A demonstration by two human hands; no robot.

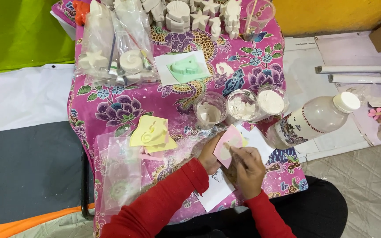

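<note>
My left hand holds a pink mould tilted over the table's near edge. My right hand grips a thin wooden stick whose tip touches the mould's inner face. Both sleeves are red. Just behind the hands stand three clear plastic cups: one with grey-white paste, one with lumpy white powder, one with fine white powder. A white paper sheet lies under my wrists.
A clear bottle with a white cap lies at the right edge of the pink floral cloth. Yellow moulds, a green mould, bags of plaster pieces and white plaster figures fill the table.
</note>
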